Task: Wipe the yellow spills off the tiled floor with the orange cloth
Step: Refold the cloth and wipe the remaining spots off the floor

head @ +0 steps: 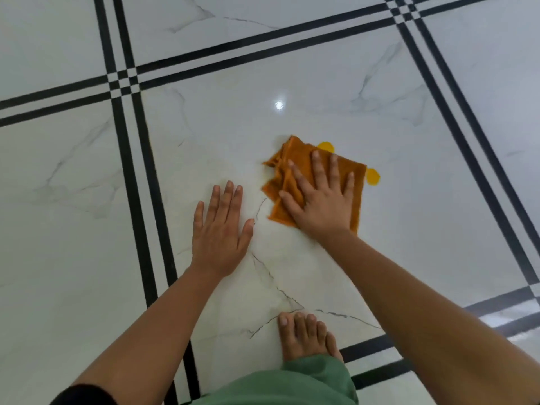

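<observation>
The orange cloth (pixel 295 159) lies crumpled on the white marble tiled floor (pixel 409 229), near the middle of the view. My right hand (pixel 320 197) presses flat on top of it, fingers spread. Two yellow spills show at the cloth's edges: one (pixel 326 146) peeks out at its far edge, the other (pixel 373 177) at its right edge. My left hand (pixel 222 229) rests palm down on the bare floor just left of the cloth, holding nothing.
My bare foot (pixel 306 337) stands on the tile close in front, with a green trouser leg (pixel 292 384) below it. Double black stripes (pixel 140 200) border the big tile on the left, far side and right. A light glare (pixel 279 105) shines beyond the cloth.
</observation>
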`<state>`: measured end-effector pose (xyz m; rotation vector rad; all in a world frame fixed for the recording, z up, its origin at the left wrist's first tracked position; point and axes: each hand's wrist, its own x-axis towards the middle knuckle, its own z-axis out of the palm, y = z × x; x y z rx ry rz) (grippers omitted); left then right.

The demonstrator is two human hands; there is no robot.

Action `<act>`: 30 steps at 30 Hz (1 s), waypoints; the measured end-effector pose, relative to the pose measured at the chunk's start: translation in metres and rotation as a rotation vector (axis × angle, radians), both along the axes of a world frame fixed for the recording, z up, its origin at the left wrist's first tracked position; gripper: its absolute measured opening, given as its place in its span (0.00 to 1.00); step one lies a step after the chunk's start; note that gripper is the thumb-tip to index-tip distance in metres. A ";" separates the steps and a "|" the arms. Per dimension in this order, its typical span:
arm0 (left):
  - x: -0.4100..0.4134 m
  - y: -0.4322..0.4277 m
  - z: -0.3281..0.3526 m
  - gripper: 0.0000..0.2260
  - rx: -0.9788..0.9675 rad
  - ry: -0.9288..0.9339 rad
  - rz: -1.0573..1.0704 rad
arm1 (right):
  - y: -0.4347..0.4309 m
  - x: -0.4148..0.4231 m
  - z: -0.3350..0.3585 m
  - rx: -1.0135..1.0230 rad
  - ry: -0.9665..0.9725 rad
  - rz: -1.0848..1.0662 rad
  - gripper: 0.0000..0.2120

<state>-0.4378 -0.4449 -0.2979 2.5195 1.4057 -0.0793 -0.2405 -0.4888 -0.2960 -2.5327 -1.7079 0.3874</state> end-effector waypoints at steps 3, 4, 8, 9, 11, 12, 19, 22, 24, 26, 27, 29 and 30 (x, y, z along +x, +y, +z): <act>0.012 0.016 0.004 0.29 -0.003 -0.019 0.024 | -0.039 0.015 -0.004 0.081 -0.076 0.460 0.28; 0.014 0.020 0.004 0.29 0.007 -0.015 0.015 | -0.045 0.029 -0.006 0.098 -0.090 0.525 0.27; 0.025 0.038 0.002 0.30 0.017 -0.028 0.074 | 0.008 0.020 -0.007 0.065 -0.032 0.106 0.30; 0.027 0.044 0.001 0.30 0.021 -0.038 0.115 | 0.024 0.004 -0.007 0.047 -0.022 0.131 0.30; 0.027 0.052 0.003 0.30 0.035 -0.043 0.140 | 0.053 -0.006 -0.006 0.022 -0.030 0.310 0.30; 0.027 0.055 0.003 0.30 0.041 -0.039 0.125 | 0.066 0.007 -0.003 -0.008 -0.036 0.346 0.30; 0.050 0.076 0.009 0.29 0.040 -0.054 -0.003 | 0.019 0.041 0.000 0.040 -0.013 -0.281 0.30; 0.068 0.072 0.003 0.30 0.018 -0.043 -0.045 | 0.012 0.005 -0.001 -0.010 0.022 -0.147 0.30; 0.077 0.069 0.001 0.30 0.003 -0.050 -0.061 | 0.040 0.033 0.000 0.004 0.029 -0.047 0.28; 0.082 0.065 0.000 0.30 -0.016 -0.056 -0.080 | 0.046 0.078 0.003 -0.038 0.033 -0.170 0.28; 0.081 0.066 0.001 0.30 -0.009 -0.059 -0.096 | 0.037 0.093 0.002 -0.038 0.041 -0.280 0.28; 0.076 0.071 0.003 0.29 0.017 -0.061 -0.113 | 0.003 0.083 0.000 -0.008 0.003 -0.475 0.29; 0.074 0.074 0.002 0.29 0.020 -0.051 -0.098 | -0.012 0.058 -0.001 -0.004 -0.008 -0.507 0.30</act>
